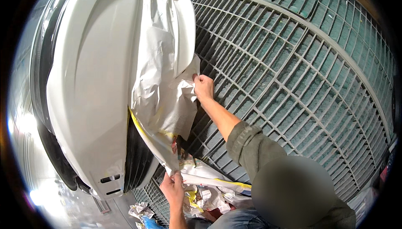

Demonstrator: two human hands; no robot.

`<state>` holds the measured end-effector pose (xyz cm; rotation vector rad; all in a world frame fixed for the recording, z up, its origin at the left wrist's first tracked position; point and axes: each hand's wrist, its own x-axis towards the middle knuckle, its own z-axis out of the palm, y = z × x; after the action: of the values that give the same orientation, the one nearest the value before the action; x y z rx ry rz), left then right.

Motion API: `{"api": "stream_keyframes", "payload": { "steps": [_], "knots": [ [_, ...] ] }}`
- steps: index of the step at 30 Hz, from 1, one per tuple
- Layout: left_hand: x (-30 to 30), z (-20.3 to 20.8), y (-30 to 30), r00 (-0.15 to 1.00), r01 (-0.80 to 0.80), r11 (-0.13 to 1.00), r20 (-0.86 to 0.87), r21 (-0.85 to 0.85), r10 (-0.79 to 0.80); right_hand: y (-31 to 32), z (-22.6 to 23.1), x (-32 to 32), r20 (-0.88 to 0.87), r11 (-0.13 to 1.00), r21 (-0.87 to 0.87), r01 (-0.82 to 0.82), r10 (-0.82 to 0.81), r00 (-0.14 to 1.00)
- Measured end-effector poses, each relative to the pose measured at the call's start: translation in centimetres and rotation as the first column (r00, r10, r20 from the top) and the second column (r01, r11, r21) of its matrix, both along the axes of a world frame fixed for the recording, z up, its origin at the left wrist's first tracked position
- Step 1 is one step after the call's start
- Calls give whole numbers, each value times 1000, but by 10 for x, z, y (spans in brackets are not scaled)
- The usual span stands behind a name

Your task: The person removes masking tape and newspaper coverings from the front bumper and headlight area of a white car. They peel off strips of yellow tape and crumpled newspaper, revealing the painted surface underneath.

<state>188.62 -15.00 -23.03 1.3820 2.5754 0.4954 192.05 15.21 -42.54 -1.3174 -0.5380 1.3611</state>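
Note:
A large crinkled sheet of white masking paper (157,57) hangs over the side of a white car body (94,82). Yellow tape (139,125) runs along its lower edge, beside a dark opening in the bodywork. My right hand (204,87) is closed on the paper's right edge, bunching it just off the panel. Lower down, my left hand (172,189) pinches the taped lower edge between thumb and fingers. Between the hands the paper sags, showing a printed, coloured patch. The fingertips of both hands are partly hidden by the folds.
Metal floor grating (268,74) spreads to the right of the car, over a greenish layer. Crumpled paper and tape scraps (209,199) lie by my jeans-clad legs (238,220). More scraps and blue plastic (150,222) lie at lower left. A blurred round patch covers the lower right.

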Motion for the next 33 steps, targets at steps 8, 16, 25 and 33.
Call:
{"api": "stream_keyframes", "payload": {
  "steps": [8, 16, 25, 33],
  "knots": [
    [-10, -4, 2, 976, 86, 995, -197, -46, -94, -69, 24, 12, -48, 987, -149, -55, 48, 998],
    [-11, -25, 32, 964, 44, 951, 239, 305, -121, -201, 63, 36, -331, 861, 37, -508, 490, 806],
    [-11, -1, 52, 988, -80, 997, 138, 19, 77, -233, 101, 77, 375, 147, 312, -939, 889, 264],
    [-12, 1, 52, 997, 1, 989, 75, 146, -13, -14, 6, 41, -416, 895, 21, -446, 414, 810]
  ]
}}
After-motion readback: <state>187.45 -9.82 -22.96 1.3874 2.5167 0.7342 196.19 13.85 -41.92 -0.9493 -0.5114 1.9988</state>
